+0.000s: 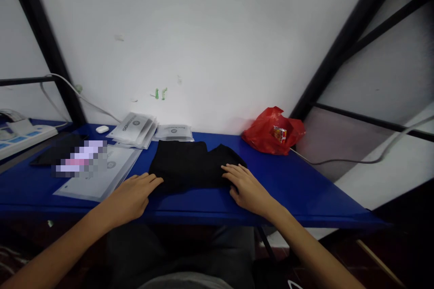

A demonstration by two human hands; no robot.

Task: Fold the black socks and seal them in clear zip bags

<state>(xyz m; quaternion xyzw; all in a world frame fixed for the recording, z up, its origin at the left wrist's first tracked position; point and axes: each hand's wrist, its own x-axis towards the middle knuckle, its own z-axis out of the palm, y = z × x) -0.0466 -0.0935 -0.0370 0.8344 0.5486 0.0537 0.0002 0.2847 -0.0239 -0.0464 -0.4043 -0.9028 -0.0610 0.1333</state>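
Observation:
A piece of black cloth [190, 167], folded into a rough rectangle, lies flat on the blue table in front of me. Its upper edge has a notch, and the right part narrows into a rounded point; I cannot make out which garment it is. At the cloth's lower left corner rests my left hand [134, 196], fingers stretched out with their tips touching the edge. On the right end lies my right hand [250, 190], its fingers slightly spread over the fabric and the thumb low beside them.
On the blue table [288, 198], printed clear bags [134, 128], a flat bag [117, 174] and another bag [174, 132] lie left and behind. A white earbud case [102, 129], dark tablet-like object [54, 151] and power strip [29, 137] sit farther left. A red plastic bag [261, 133] stands right.

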